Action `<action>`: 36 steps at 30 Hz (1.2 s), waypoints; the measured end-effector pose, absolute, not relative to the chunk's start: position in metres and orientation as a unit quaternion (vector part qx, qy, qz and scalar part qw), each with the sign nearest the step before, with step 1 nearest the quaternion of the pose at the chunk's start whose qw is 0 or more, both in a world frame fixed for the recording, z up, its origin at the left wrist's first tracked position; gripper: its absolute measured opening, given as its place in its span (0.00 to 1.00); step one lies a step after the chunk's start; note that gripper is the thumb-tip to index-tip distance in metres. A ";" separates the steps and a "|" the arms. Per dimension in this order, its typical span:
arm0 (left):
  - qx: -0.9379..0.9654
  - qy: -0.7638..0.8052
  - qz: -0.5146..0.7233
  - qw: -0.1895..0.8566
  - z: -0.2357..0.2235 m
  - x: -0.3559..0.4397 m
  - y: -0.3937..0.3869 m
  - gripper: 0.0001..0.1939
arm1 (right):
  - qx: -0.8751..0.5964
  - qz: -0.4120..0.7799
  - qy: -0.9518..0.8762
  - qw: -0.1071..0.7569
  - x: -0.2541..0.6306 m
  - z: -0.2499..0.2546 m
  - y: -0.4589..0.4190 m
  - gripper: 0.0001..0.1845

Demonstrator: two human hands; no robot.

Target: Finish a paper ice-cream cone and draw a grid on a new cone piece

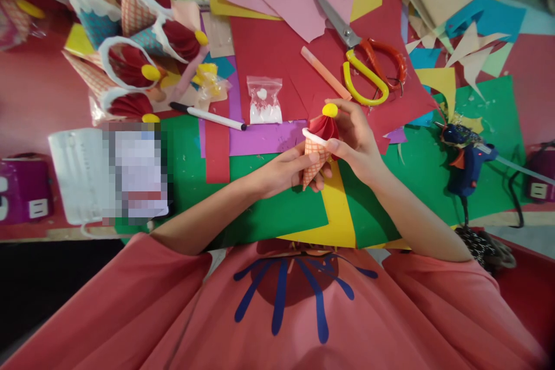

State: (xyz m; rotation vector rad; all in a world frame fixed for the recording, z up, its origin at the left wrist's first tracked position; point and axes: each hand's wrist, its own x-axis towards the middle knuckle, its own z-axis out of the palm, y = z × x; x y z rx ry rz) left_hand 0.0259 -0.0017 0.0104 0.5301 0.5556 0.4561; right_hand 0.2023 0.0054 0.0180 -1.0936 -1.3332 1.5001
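Between my two hands is a small paper ice cream cone, point down, with an orange-checked wrapper, a white rim, red pleated paper on top and a yellow ball at the tip. My left hand closes round the checked lower part. With its thumb at the white rim and its fingers up behind the red top, my right hand grips the other side. A small zip bag holding white heart shapes lies just beyond my left hand. Scissors with yellow and red handles rest beyond my right hand.
Finished-looking paper cones crowd the upper left. A blue glue gun with its cord lies at right. A marker, an orange stick, a phone and a face mask lie about. Coloured sheets and paper scraps cover the table.
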 end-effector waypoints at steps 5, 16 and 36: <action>0.273 0.272 0.219 0.896 0.012 0.026 -0.001 0.26 | -0.440 0.597 -0.535 0.405 0.203 0.019 0.007 0.33; 0.245 0.263 0.250 0.899 0.009 0.027 -0.001 0.23 | -0.433 0.598 -0.537 0.409 0.203 0.019 0.006 0.36; 0.215 0.276 0.212 0.912 0.016 0.030 -0.002 0.19 | -0.429 0.605 -0.529 0.412 0.199 0.015 0.004 0.31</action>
